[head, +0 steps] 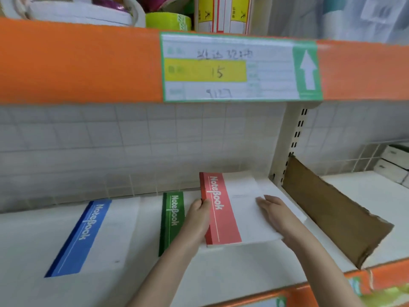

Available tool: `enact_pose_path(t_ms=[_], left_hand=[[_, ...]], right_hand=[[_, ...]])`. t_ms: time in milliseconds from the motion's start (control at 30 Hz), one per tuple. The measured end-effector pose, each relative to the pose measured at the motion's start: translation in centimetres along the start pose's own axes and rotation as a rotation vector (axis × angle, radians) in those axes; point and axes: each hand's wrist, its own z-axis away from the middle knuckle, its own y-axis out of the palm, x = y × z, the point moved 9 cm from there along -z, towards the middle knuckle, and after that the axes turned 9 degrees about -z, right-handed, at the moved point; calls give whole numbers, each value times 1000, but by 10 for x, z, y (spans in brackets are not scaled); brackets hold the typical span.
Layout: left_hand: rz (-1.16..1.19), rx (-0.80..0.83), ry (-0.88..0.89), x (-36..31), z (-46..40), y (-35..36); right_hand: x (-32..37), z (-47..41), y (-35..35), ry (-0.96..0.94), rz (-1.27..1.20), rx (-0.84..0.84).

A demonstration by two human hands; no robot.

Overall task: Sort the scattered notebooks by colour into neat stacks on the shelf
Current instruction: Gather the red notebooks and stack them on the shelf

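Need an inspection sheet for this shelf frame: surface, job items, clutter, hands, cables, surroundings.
Surface: white shelf board, orange front edge.
Job's things: blue notebook lies flat at left; green notebook in the middle, partly hidden by the left arm; red notebook at right, on top of white pages.
Clutter: brown cardboard divider stands tilted at right.
Hands: left hand grips the red notebook's spine edge; right hand rests flat on its white cover.
Cables: nothing seen.
Surroundings: tiled back wall; price label on the upper shelf's orange edge; white boxes far right.
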Motion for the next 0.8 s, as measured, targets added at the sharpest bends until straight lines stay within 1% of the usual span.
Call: enact_pose_path(t_ms=[100,200,367,500,600,700,800], left_hand=[[23,9,-27,-4,-7,13],[12,30,-8,-14,-16,25],[-83,31,22,-26,-33,41],[-151,14,54,-32,-42,53],[-187,-21,89,-35,-46,61],[-278,-64,138,-39,-48,67],[-379,-104,167,-42,-51,71]], right_hand=[[3,-16,-11,4,5,66],[8,-31,-24,-25,52,112],[17,-53,-47,-102,115,95],[23,-71,-61,-220,294,41],[25,-77,-69,-272,414,20],[21,-80,-76,-299,458,-5],[17,-84,-79,-284,486,6]])
